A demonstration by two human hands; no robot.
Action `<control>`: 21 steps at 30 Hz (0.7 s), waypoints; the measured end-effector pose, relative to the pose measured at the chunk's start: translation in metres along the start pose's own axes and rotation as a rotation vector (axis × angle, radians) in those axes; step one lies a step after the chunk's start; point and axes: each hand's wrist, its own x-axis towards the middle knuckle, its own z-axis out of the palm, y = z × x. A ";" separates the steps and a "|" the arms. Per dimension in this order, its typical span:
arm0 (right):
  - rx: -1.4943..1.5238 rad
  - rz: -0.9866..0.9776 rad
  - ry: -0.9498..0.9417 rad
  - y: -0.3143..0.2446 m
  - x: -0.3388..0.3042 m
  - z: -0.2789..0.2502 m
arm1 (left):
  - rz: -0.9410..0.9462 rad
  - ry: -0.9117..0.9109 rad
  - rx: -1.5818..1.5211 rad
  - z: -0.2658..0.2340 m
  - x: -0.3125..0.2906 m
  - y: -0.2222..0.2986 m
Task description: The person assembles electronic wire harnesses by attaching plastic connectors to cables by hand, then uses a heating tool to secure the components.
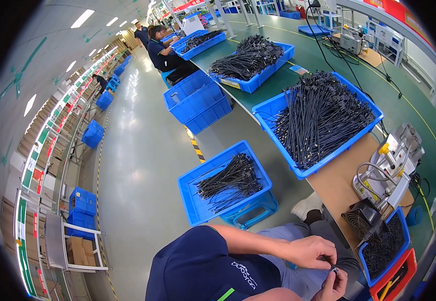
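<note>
right hand (pixel 334 287): nearer, clamped on small dark part (pixel 334 270) | left hand (pixel 311 252): just beside, grip can't tell | part between both, long axis unclear

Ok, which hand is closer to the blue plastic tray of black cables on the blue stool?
Left. The left hand is to the lower right of the blue plastic tray in the picture; the right hand is farther off, below the left.

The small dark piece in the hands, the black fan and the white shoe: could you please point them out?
Small dark piece (pixel 334 270): head view, its visible middle.
Black fan (pixel 360 221): head view, its front grille.
White shoe (pixel 306 206): head view, its upper side.
</note>
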 end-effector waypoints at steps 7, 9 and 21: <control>0.106 0.070 0.062 0.007 0.000 0.007 | 0.062 0.076 0.031 0.004 -0.001 -0.008; 0.104 0.031 0.049 0.005 0.001 0.009 | 0.045 0.077 0.014 0.004 -0.001 -0.010; 0.083 0.001 0.052 0.017 0.000 0.012 | 0.021 0.101 0.006 0.000 -0.001 -0.007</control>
